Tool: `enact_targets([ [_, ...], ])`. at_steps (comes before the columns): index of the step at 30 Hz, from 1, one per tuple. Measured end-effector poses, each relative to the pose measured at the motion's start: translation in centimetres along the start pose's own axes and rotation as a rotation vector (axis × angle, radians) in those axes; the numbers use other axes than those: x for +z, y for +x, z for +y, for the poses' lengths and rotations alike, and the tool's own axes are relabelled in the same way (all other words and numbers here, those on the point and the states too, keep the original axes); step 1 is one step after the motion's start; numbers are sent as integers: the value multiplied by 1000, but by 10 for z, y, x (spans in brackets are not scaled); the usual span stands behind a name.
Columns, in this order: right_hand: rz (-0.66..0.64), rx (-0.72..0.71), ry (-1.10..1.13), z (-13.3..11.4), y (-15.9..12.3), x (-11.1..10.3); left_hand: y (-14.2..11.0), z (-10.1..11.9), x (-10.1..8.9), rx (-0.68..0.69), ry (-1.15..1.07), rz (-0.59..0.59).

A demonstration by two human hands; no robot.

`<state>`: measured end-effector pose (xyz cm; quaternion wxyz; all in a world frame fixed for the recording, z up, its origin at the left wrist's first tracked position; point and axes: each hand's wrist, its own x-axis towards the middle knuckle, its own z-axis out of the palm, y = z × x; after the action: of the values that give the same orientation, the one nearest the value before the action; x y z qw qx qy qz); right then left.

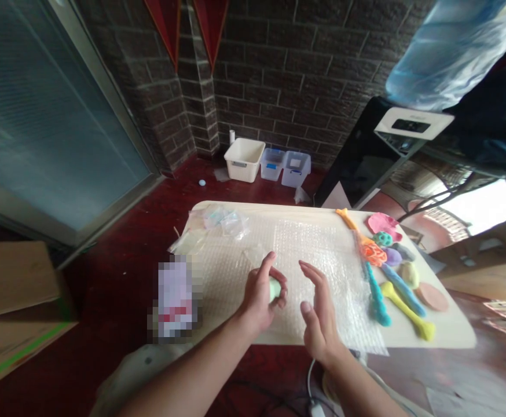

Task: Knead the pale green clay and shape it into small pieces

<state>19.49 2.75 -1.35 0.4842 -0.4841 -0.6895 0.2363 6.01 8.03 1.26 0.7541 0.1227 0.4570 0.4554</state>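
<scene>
My left hand [261, 292] is curled round a pale green lump [274, 288] that looks like soft modelling clay; part of it is hidden by the fingers and palm. To the right, my right hand [320, 313] is held up with its fingers stretched and thumb apart, touching nothing. Both are above a sheet of bubble wrap [322, 249] spread over the pale table [446, 341]. Along the right side lie shaped coloured pieces: a yellow bone shape [409, 311], a teal stick [377, 298], a blue stick [404, 291], an orange lattice piece [373, 253] and a pink piece [384, 225].
Crumpled clear plastic bags [227, 223] lie at the table's far left corner. A blurred-out packet [175, 295] is at the left edge. On the floor behind stand a white basket [244, 159] and two clear bins [296, 169]. A water dispenser [413, 123] stands at right, cardboard boxes [14, 284] at left.
</scene>
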Motion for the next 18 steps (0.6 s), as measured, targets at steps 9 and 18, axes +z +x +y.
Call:
enact_targets([
  [9,13,294,232,9,1,5,0,3,3,-47,38,-127],
  [18,-96,-139,-168,-10,8,-7,-4,-4,9,-229,-63,-98],
])
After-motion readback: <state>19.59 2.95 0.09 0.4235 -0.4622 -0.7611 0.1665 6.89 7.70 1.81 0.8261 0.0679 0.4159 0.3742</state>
